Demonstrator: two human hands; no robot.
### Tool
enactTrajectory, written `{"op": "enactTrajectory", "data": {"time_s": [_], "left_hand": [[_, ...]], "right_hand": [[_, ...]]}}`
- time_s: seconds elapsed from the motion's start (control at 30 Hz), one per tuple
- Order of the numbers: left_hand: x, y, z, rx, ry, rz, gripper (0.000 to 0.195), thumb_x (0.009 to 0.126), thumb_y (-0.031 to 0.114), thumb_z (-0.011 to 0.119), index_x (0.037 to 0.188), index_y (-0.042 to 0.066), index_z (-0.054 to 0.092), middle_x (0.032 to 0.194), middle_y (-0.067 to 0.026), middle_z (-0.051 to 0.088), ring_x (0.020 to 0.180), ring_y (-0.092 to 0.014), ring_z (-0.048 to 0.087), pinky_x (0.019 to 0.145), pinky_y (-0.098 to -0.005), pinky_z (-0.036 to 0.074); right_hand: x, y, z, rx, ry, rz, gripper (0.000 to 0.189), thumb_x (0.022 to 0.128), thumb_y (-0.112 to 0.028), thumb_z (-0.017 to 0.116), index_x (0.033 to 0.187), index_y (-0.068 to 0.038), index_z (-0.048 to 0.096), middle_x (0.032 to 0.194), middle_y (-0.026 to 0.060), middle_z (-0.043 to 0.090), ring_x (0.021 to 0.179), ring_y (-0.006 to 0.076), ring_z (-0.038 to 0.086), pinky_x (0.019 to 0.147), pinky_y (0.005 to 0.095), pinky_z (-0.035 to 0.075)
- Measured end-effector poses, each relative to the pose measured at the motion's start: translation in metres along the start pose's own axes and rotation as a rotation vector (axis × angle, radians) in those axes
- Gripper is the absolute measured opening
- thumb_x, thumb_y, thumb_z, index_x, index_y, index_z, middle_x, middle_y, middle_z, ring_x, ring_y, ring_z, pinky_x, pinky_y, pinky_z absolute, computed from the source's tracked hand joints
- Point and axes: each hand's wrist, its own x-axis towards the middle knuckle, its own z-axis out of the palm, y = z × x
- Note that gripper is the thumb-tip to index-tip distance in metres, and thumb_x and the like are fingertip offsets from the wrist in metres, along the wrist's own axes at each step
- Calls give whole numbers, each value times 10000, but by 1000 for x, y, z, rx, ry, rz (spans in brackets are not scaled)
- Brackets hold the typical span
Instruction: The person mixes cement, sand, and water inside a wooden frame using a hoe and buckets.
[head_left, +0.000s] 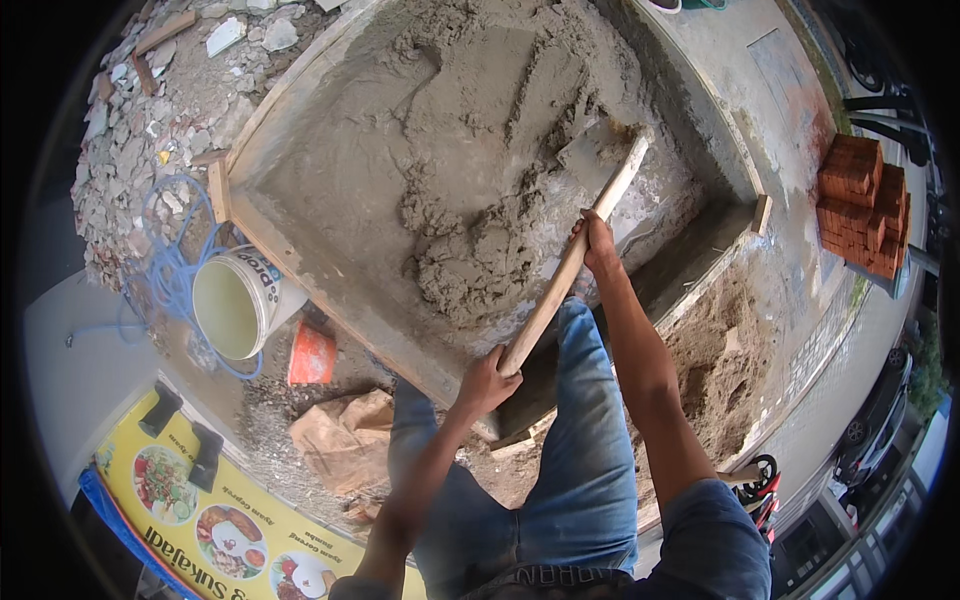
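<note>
Both of my hands grip the wooden handle (551, 300) of a hoe, which slants up and to the right. My left hand (486, 384) is closed around the handle's near end. Farther up, my right hand (596, 238) wraps it closer to the head. The flat hoe blade (592, 159) is smeared with mortar and lies against the wet grey mortar (472, 142). A thick lump of mortar (472, 262) sits left of the handle. All of this is inside a large wooden mixing trough (337, 304). My right leg (581, 360) reaches over its near side.
Left of the trough are a white bucket (281, 296), a blue hose (169, 270), an orange pail (312, 355) and a crumpled sack (345, 439). Rubble (150, 142) lies behind them. A sand pile (712, 360) and stacked red bricks (859, 210) stand to the right.
</note>
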Motion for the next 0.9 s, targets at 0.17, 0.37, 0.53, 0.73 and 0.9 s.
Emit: {"op": "enactTrajectory", "data": {"time_s": [0.17,0.37,0.53,0.73,0.9], "left_hand": [[28,8,19,-222,-3,-147,421,770,284,680,1010,-25,524,804,-227,614,778,-387,625,663,-445,469],[-56,29,-31,-264,-46,-315,486,819,315,642,1123,-14,451,847,-223,634,820,-362,650,683,-426,496],[-109,16,-51,-156,-125,-343,468,811,330,636,1069,4,422,805,-231,634,756,-411,635,659,-480,498],[-217,-75,-115,-148,-148,-232,451,726,271,703,1070,62,500,803,-207,623,757,-407,620,652,-465,480],[-303,-222,-131,24,-59,-308,407,607,101,719,980,98,555,856,-126,609,806,-345,613,688,-412,481]], "right_hand": [[49,12,21,-179,-20,-1,260,877,-257,618,830,-45,475,606,66,502,447,186,497,411,328,465],[6,94,39,-371,-60,270,290,907,-330,559,883,-55,471,597,57,489,457,198,501,419,354,467],[-40,136,24,-235,-34,344,242,921,-283,528,803,-82,461,606,44,462,484,186,478,456,341,476],[-177,179,45,5,110,205,161,890,-188,549,797,-98,453,628,24,452,506,150,475,455,307,459],[-288,272,81,180,44,418,127,799,-119,563,718,-123,465,651,-2,444,588,149,463,604,332,448]]}}
